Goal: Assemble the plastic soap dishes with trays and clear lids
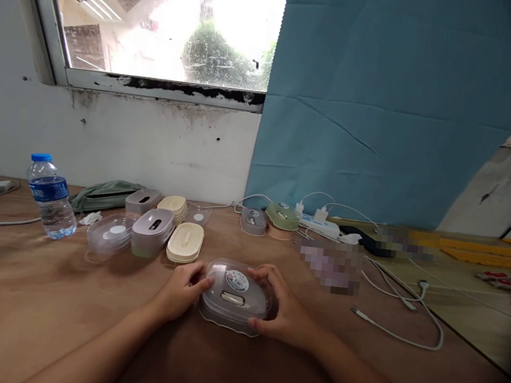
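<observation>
In front of me on the table sits a grey plastic box [244,312] with a clear lid, a round label [237,280] and a slot-shaped handle. My left hand [181,290] grips its left edge, thumb on the lid's side and the other fingers curled. Around the box's right side wraps my right hand [286,309], thumb at the near corner and fingers on the far lid edge. Left of the box lie cream lids [185,242], stacked grey boxes [153,232] and stacked clear lids [111,233].
A water bottle [54,196] stands at the left beside a green pouch [106,194]. Behind my right hand are a small grey box [253,221] and a green-lidded box [282,217]. A power strip [325,226] and a white cable [404,340] lie at the right.
</observation>
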`<state>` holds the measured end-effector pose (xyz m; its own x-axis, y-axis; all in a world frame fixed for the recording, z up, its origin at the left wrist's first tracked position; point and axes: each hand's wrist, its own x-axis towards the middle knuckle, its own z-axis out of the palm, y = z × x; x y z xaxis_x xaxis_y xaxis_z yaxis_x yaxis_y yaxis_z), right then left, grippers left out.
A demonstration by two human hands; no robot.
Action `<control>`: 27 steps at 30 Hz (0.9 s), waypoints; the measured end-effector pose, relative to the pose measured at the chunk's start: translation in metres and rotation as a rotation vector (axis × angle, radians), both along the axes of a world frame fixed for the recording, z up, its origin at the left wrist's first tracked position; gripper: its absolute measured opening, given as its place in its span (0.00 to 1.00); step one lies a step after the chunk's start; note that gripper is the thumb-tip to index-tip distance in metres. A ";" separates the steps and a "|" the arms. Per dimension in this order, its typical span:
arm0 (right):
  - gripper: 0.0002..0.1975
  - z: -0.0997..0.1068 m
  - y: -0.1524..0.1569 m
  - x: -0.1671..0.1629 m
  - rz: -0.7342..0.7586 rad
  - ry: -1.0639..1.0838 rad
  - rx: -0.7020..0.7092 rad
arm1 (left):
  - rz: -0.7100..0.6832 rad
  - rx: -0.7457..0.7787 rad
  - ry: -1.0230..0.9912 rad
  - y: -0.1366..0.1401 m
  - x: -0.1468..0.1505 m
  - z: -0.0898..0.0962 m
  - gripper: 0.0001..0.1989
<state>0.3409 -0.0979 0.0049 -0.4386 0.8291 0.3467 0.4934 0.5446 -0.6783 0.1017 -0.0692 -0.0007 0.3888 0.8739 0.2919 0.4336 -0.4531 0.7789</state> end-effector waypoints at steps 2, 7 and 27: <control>0.32 -0.003 0.001 0.000 0.013 0.003 -0.047 | -0.015 -0.007 0.051 0.002 -0.001 -0.002 0.20; 0.34 -0.004 0.002 0.001 0.015 -0.058 -0.131 | -0.020 -0.002 0.157 0.004 -0.003 -0.004 0.20; 0.36 0.010 -0.004 0.004 0.086 -0.090 -0.313 | -0.042 -0.021 0.242 0.007 -0.005 -0.006 0.21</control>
